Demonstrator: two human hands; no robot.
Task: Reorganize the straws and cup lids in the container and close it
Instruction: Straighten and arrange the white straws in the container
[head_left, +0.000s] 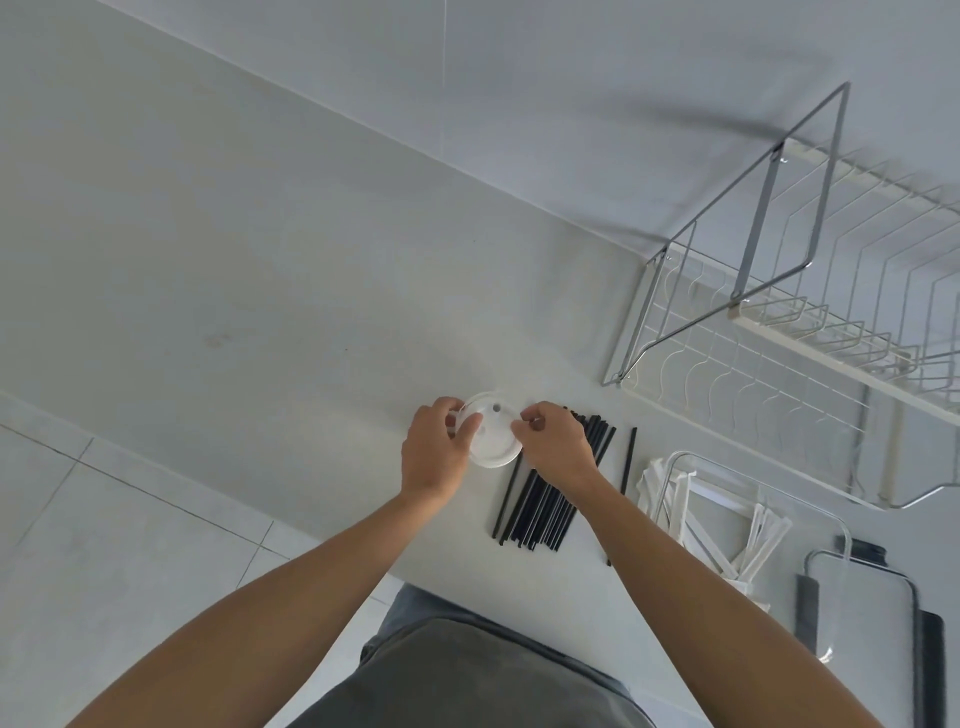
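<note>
The fingers of the left hand and right hand are pinched on opposite rims of the stacked cup lids, presumably to square them on the desk, beside black straws and the open container.
</note>
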